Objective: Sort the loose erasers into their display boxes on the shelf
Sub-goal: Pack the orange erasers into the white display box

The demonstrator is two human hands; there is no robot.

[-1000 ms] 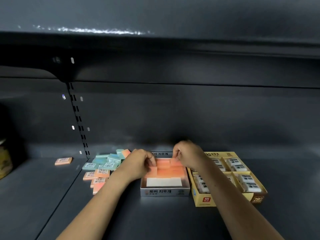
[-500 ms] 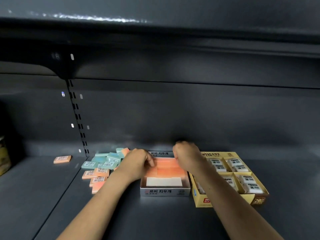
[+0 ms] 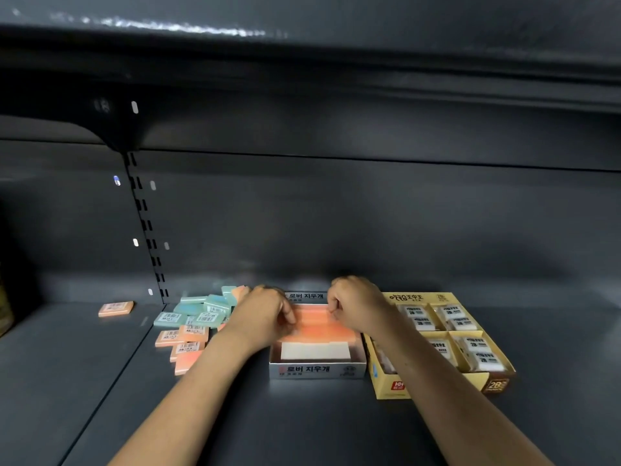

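A grey-white display box (image 3: 317, 370) stands on the shelf and is filled toward the back with orange erasers (image 3: 319, 326). A white patch (image 3: 314, 350) shows at its front. My left hand (image 3: 265, 314) curls over the left end of the back row of erasers and pinches it. At the right end, my right hand (image 3: 356, 306) does the same with bent fingers. Left of the box lies a loose pile of teal and orange erasers (image 3: 195, 326). One orange eraser (image 3: 116, 308) lies alone further left.
A yellow display box (image 3: 391, 386) with wrapped white erasers (image 3: 470, 351) touches the grey box on the right. The shelf's back wall (image 3: 369, 230) rises just behind my hands, and an upper shelf (image 3: 302, 45) hangs overhead. A slotted upright (image 3: 148, 230) stands at the back left.
Both hands have sunk a little lower into the back of the grey box with the orange erasers. The loose pile and the yellow box have not moved.
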